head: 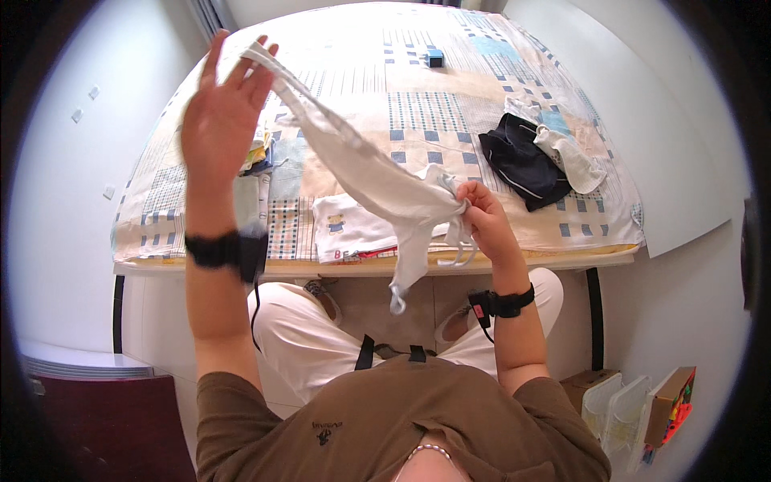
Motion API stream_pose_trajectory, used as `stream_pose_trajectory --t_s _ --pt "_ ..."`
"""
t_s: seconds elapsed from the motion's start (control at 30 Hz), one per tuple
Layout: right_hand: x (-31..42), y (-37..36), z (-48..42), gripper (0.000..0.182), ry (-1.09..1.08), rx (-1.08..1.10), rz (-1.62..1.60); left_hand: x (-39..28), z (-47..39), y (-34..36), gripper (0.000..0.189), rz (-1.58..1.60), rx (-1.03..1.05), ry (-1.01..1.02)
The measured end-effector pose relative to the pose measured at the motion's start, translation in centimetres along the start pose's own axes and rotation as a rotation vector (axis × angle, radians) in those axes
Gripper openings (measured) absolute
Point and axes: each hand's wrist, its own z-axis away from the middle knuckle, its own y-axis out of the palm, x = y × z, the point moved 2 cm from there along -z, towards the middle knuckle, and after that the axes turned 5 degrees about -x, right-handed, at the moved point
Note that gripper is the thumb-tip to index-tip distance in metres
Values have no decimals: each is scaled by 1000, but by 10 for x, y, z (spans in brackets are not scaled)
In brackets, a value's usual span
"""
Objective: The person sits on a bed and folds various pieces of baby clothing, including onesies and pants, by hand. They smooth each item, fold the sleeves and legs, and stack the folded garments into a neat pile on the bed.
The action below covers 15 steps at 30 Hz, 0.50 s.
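Observation:
A thin white cloth garment (361, 169) with tie strings is stretched slantwise above the bed edge. My right hand (485, 217) pinches its gathered lower right end, with loops of string hanging below the fingers. At upper left, my left hand (223, 120) is raised and blurred, fingers spread. The garment's far end lies across its fingers; whether they grip it is unclear. A narrow flap of the garment hangs below the bed edge. Beneath it lies a white garment with a bear print (334, 224), partly covered by the held one.
The bed (427, 111) has a patchwork-print cover. Folded clothes (250, 196) lie at left, partly behind my left arm. Dark clothing (521, 159) and a white sock-like piece (569, 156) lie at right. A small blue box (434, 58) sits farther back. Bins (623, 397) stand on the floor at right.

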Motion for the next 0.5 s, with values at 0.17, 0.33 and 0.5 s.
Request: stream_pose_trajectory --t_s 0.17,0.33,0.5 --pt "-71 -34 -16 32 81 -101 302 116 44 -120 92 -925 -520 -886" --pt "-110 -62 -16 40 119 -201 552 162 127 -97 61 -930 -254 -1037" --pt "-93 -51 -14 42 132 -237 721 174 177 -29 36 -763 -54 -1127"
